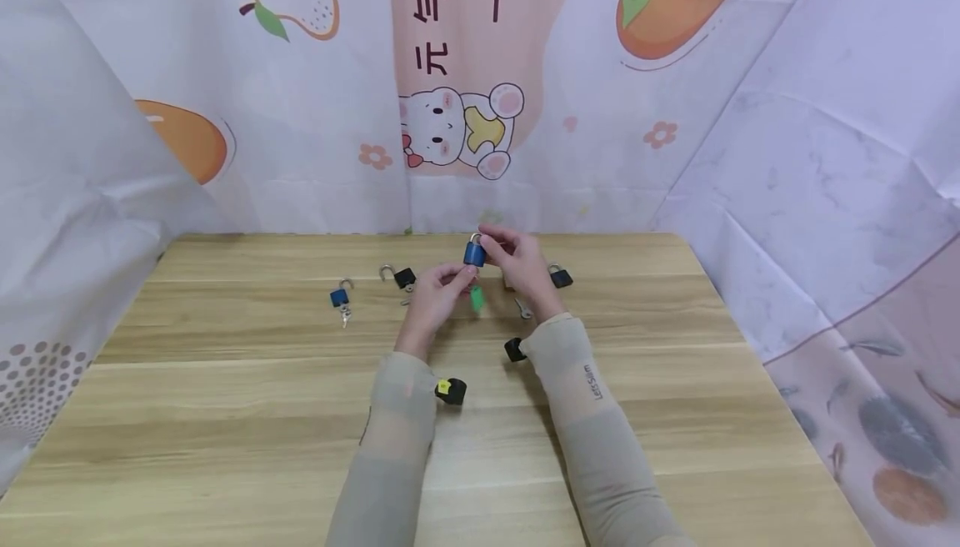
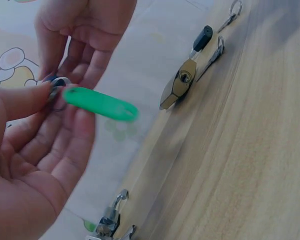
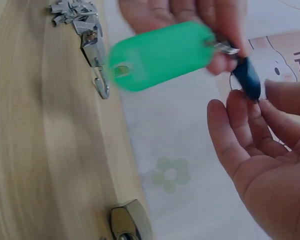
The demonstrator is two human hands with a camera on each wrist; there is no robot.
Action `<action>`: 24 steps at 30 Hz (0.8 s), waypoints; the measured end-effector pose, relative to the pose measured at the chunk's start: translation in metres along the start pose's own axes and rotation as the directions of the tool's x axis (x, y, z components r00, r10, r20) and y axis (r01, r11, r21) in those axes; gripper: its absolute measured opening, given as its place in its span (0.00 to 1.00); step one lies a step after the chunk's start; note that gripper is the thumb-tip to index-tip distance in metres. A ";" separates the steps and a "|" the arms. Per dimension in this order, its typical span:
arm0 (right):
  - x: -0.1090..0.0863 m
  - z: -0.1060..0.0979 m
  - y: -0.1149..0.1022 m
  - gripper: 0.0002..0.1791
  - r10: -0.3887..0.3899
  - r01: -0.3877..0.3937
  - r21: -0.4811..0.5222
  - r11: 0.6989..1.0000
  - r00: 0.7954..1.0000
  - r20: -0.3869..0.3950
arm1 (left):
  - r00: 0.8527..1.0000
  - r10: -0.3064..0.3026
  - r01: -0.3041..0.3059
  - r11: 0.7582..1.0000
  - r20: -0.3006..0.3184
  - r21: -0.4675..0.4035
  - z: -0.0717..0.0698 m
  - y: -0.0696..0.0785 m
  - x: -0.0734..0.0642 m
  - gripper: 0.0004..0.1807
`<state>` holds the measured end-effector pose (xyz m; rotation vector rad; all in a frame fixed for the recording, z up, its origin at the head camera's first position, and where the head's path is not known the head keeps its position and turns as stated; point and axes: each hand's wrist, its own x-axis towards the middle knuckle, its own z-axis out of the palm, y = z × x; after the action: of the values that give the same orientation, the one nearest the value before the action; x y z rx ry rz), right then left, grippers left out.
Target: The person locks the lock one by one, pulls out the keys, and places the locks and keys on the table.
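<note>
Both hands meet over the far part of the table around a small blue padlock (image 1: 474, 253), raised above the wood with its shackle upward. My right hand (image 1: 523, 268) pinches the padlock near its top between thumb and fingers. Below it, my left hand (image 1: 435, 301) pinches a key at the lock's underside. A green key tag (image 3: 162, 56) hangs on a ring from that key and looks blurred. In the right wrist view, the padlock body (image 3: 247, 78) shows edge-on between the two hands. How far the key sits in the lock is hidden by the left fingers.
On the table lie a blue padlock (image 1: 340, 297) with its shackle open and keys attached, a black padlock (image 1: 405, 278), and a dark padlock (image 1: 560, 278) at right. A brass padlock (image 2: 179, 85) stands behind the right hand. A printed curtain (image 1: 315, 188) hangs along the back edge.
</note>
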<state>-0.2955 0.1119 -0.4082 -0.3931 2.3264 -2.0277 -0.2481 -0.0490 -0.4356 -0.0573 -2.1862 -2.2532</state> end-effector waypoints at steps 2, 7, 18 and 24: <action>0.001 0.002 0.000 0.23 0.030 -0.030 0.011 0.999 0.999 0.013 | 0.999 0.013 -0.014 0.999 -0.039 -0.035 -0.001 0.002 0.000 0.15; 0.002 0.006 0.001 0.25 0.074 -0.075 0.014 0.997 0.996 0.047 | 0.995 0.044 -0.048 0.998 -0.085 -0.043 -0.002 0.005 0.000 0.14; 0.000 0.007 0.001 0.19 0.065 -0.064 -0.013 0.998 0.997 0.033 | 0.997 0.051 -0.053 0.998 -0.062 -0.038 0.000 0.004 0.000 0.13; 0.001 0.007 0.000 0.19 0.065 -0.064 -0.044 0.997 0.997 0.035 | 0.999 0.029 -0.030 0.999 -0.031 -0.028 -0.001 0.002 0.000 0.15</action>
<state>-0.2949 0.1055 -0.4096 -0.3484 2.3335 -1.9285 -0.2484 -0.0500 -0.4338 -0.0543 -2.1248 -2.2543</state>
